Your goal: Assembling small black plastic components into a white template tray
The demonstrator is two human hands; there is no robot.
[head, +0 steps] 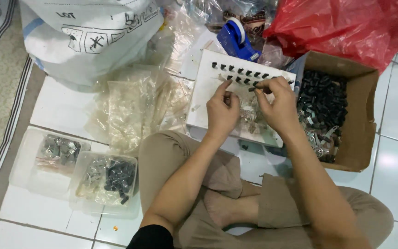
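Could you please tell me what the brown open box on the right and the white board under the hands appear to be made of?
The brown open box looks like matte corrugated cardboard: dull tan walls with folded flaps. The white flat board beneath the left hand and right hand seems to be painted or coated sheet, perhaps foam or plastic; its smooth, even surface leaves that open.

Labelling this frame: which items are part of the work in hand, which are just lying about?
In use: left hand, right hand, white board, black parts on it, cardboard box of black parts.

Lying about: tape dispenser, red bag, white sack, two plastic tubs.
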